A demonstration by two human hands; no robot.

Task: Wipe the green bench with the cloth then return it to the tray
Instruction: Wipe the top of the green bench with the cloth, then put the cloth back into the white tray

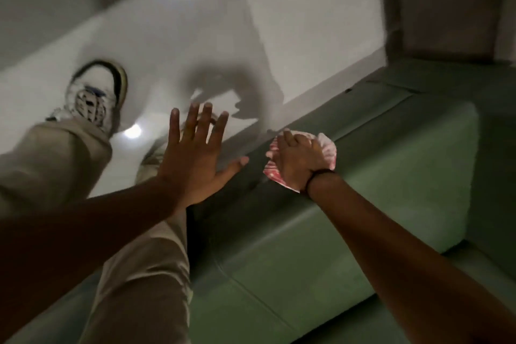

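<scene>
Green worktop (349, 204) beside white floor (195, 45).
R hand (294, 163) pressing red-white cloth (326, 145) onto worktop edge; L hand (195, 156) hovering w/ fingers spread, near cloth.

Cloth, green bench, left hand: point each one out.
cloth (327, 145): head view, pink-and-white edge beyond the right hand (296, 158).
green bench (391, 176): head view, bare seat top.
left hand (192, 159): head view, back of the open hand.

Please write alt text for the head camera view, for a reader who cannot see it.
The right hand presses a red and white cloth on the green bench. The left hand is open with spread fingers, above the bench edge and the white floor.
</scene>
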